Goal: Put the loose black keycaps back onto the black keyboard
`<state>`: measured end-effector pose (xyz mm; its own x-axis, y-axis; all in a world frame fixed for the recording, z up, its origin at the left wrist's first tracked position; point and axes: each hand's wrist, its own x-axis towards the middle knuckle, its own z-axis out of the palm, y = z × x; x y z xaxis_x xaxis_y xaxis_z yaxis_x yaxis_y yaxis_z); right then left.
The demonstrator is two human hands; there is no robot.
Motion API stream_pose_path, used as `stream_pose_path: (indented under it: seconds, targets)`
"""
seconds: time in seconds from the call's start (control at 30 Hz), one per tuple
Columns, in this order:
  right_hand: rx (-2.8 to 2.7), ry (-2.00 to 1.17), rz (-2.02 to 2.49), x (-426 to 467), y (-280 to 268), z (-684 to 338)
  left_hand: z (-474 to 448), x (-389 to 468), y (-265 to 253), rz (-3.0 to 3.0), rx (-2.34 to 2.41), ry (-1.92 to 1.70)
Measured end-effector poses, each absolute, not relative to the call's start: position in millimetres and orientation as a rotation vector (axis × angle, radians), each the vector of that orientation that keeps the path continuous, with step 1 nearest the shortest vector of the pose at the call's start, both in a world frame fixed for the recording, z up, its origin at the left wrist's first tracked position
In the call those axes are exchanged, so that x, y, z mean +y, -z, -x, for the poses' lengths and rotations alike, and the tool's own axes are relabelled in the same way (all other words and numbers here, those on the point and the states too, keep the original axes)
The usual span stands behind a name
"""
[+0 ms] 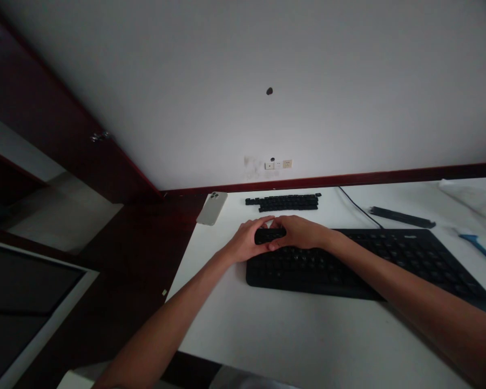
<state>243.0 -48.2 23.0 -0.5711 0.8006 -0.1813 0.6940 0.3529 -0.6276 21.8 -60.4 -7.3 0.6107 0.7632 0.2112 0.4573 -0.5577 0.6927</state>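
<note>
A black keyboard [372,254] lies on the white table, with some key places near its left end looking different from the rest. At its far left corner my left hand [245,240] curves round the edge, thumb on the near side and index finger on the far side. My right hand [302,232] bends over the upper left keys, fingers closed, its tips meeting those of my left hand. Whatever lies between those tips is too small to make out. Behind my hands, loose black keycaps [289,203] stand in rows.
A phone [213,208] rests at the table's left edge. To the right are a dark flat strip [402,216], a blue-handled tool [480,248] and a whitish plastic bag [476,197]. The keyboard's cable [360,208] runs to the back edge. Beyond stands a wall with sockets [278,165].
</note>
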Motion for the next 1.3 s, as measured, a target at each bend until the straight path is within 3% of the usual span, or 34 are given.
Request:
stream_pose_path:
  seconds: [0.53, 0.8, 1.0, 1.3]
  targets:
    - [-2.444, -0.873, 1.356, -52.6, -23.8, -242.7, -21.9, -60.2, 10.3, -2.258, 0.959, -0.680]
    - [-2.295, -0.673, 1.231, -52.0, -23.4, -236.0, -11.0, -42.3, 24.5, -1.733, 0.960, -1.036]
    - [-2.376, -0.485, 1.163, -60.8, -8.8, -220.6, -13.0, -38.6, 29.3, -1.677, 1.042, -1.159]
    - [-2.349, -0.547, 0.985, -69.6, -39.0, -223.1, -14.1, -42.0, 25.0, -1.568, 0.954, -1.164]
